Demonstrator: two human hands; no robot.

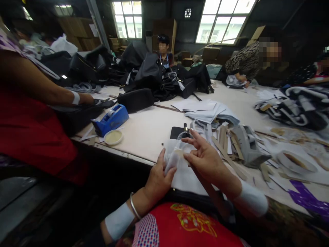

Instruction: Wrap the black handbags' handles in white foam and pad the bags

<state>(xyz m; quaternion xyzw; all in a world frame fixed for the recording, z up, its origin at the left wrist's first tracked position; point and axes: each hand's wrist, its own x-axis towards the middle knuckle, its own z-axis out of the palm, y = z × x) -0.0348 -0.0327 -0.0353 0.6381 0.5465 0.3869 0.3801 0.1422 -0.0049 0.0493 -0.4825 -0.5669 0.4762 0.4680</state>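
Observation:
My left hand is closed around a folded thin white wrapping sheet, thumb in front and fingers behind. At the sheet's upper right edge, my right hand pinches a small tan piece of tape between thumb and index finger; the other fingers are lifted. Whatever the sheet wraps is hidden. A dark brown strap runs down from under my right hand toward my lap. Just beyond the hands lies a black flap with a metal fitting. More white sheet hangs below the hands.
On the left are a blue tape dispenser and a tape roll. A grey dispenser, cardboard strips and white sheets lie right. Black bags are heaped behind. A co-worker's arm reaches in from the left.

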